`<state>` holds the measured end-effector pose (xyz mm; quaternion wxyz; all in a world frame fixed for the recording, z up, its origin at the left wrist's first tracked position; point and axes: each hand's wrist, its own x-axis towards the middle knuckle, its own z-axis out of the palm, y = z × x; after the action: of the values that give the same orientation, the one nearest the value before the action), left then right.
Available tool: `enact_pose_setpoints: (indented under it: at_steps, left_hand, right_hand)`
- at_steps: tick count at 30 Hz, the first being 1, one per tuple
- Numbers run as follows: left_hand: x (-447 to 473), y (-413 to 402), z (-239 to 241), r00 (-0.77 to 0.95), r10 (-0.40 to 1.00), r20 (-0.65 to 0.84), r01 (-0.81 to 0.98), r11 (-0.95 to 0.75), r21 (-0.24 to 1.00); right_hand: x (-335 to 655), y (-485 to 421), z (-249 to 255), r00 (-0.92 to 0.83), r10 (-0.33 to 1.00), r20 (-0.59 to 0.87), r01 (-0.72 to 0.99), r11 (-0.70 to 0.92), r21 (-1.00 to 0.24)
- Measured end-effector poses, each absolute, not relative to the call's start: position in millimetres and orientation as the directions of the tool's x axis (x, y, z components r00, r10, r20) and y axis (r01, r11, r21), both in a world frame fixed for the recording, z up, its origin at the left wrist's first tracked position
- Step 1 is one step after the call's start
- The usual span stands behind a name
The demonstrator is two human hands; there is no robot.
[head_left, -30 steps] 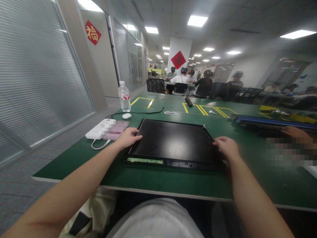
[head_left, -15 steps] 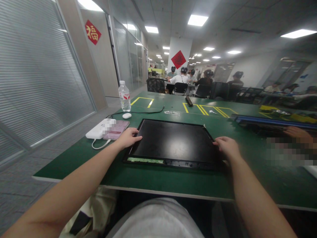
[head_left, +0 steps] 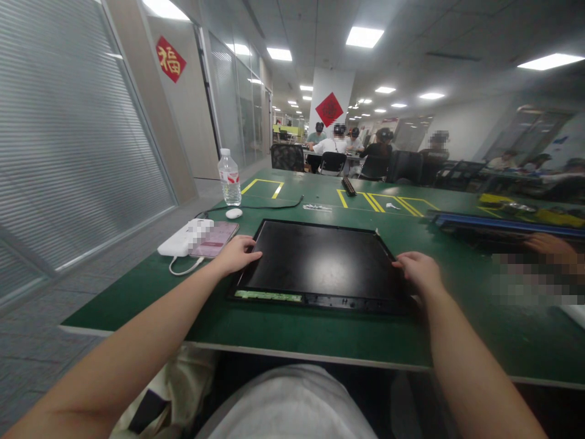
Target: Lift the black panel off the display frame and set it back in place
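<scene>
A flat black screen panel (head_left: 320, 259) lies on the green table (head_left: 283, 332) in front of me, with a strip of green circuit board along its near edge. My left hand (head_left: 235, 254) grips the panel's left edge, fingers curled over the frame. My right hand (head_left: 419, 272) holds the right edge the same way, thumb on top.
Left of the panel lie a phone (head_left: 214, 239) on a white power bank (head_left: 179, 242), a white mouse (head_left: 234, 213), a black cable and a water bottle (head_left: 229, 177). Another person's hand (head_left: 546, 244) rests at a blue-edged panel on the right. People sit at desks far behind.
</scene>
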<state>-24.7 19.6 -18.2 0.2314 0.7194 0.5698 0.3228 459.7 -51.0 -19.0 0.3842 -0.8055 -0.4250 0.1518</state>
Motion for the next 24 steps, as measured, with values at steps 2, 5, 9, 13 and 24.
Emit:
enact_pose_setpoints:
  at_steps: [2, 5, 9, 13, 24]
  left_hand:
    - [-24.4, 19.5, -17.0, 0.141, 0.969, 0.203, 0.69, -0.244, 0.681]
    - [-24.6, 19.9, -15.8, 0.149, 0.966, 0.211, 0.711, -0.253, 0.656]
    - [-25.8, 19.4, -16.3, 0.191, 0.959, 0.211, 0.719, -0.283, 0.635]
    - [-26.7, 15.9, -16.2, 0.277, 0.925, 0.259, 0.74, -0.378, 0.556]
    - [-32.7, 3.8, 4.7, 0.627, 0.759, 0.175, 0.627, -0.624, 0.466]
  right_hand:
    - [458.2, -51.9, -17.8, 0.59, 0.802, 0.094, 0.582, -0.342, -0.738]
    - [455.2, -53.7, -15.0, 0.587, 0.803, 0.097, 0.594, -0.347, -0.726]
    - [453.9, -54.5, -14.1, 0.586, 0.804, 0.102, 0.606, -0.352, -0.713]
    - [454.7, -53.5, -16.2, 0.58, 0.807, 0.115, 0.635, -0.359, -0.684]
    - [446.2, -48.4, -27.0, 0.185, 0.947, 0.262, 0.703, 0.059, -0.709]
